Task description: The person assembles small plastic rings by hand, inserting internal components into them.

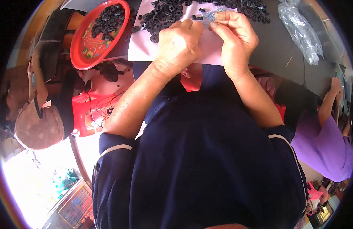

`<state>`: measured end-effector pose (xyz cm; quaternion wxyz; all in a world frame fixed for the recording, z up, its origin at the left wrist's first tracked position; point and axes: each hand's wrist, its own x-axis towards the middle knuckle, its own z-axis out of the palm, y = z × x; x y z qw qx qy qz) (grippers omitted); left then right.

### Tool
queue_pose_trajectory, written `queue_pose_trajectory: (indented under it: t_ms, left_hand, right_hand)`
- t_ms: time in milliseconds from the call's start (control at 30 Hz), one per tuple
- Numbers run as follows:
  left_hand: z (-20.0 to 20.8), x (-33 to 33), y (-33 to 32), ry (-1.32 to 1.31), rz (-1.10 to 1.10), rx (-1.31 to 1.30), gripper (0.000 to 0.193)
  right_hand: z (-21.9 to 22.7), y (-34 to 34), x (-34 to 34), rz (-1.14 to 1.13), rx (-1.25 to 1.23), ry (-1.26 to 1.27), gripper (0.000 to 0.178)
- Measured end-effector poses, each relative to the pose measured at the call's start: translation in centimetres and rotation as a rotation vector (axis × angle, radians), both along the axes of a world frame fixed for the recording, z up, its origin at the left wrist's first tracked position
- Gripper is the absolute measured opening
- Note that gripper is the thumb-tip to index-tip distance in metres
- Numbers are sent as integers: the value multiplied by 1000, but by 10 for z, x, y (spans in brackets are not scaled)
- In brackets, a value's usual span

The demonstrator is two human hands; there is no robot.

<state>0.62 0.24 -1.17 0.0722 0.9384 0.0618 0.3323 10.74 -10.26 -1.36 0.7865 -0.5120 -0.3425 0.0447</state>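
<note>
Both hands — left hand [179, 45], right hand [236, 38] — pinch one small glittery silver piece [210, 16].

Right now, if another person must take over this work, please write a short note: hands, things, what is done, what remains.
Left hand: fingers curled, pinching at a small glittery piece over the white sheet.
Right hand: pinches the same piece from the other side; one fingertip is taped.
Small black parts: a loose pile on the sheet, more in the red tray at left.
Done: some parts lie in the tray.
Left: the loose pile.
</note>
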Motion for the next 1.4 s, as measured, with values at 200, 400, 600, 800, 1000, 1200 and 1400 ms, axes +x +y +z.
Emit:
queue_pose_trajectory:
  t_ms: [200, 400, 600, 800, 1000, 1200, 1400]
  left_hand:
    - [1, -2, -19, 75, -6, 91, 12]
    - [3, 7, -11, 74, 112, -205, 20]
    - [-5, 4, 3, -10, 164, -180, 16]
    - [-4, 4, -1, 0, 170, -23, 14]
    - [-7, 1, -3, 16, 153, 11, 11]
    - [41, -30, 35, -300, 236, -274, 9]
    - [82, -60, 125, -105, 468, 96, 18]
  right_hand:
    - [-4, 0, 1, -4, -16, 30, 15]
    - [-3, -5, 1, 9, -28, 18, 14]
    - [1, -4, -1, 17, -35, 50, 14]
    - [12, -5, -7, 3, -38, -28, 10]
    - [-4, -3, 2, -10, -56, 21, 13]
    - [0, -22, 12, 13, -38, 24, 15]
    - [1, -37, 47, 0, -390, -177, 17]
